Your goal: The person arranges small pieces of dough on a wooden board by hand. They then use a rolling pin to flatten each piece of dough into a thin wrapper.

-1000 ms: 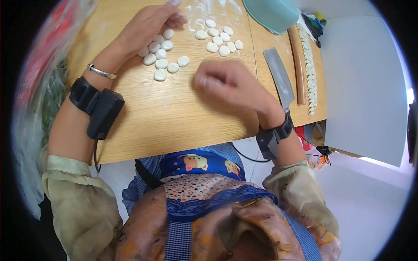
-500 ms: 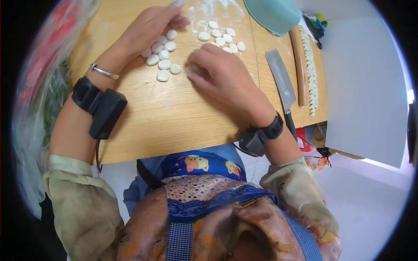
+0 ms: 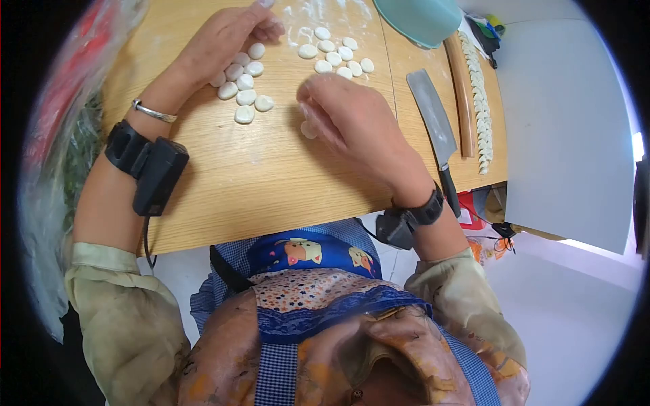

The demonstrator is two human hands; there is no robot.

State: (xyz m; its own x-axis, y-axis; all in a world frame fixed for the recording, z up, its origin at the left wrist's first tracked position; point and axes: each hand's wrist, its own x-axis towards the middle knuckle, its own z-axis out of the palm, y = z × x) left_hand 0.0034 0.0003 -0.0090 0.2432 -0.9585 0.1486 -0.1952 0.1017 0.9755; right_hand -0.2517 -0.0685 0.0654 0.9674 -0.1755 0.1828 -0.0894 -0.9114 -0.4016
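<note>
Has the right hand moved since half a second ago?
Yes. Judged against the knife, the right hand has shifted slightly toward the person's body, uncovering dough pieces.

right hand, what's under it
One pale dough piece peeks out, partly covered by the right hand; whether it is gripped or resting can't be told. Anything else beneath the palm is hidden.
</note>
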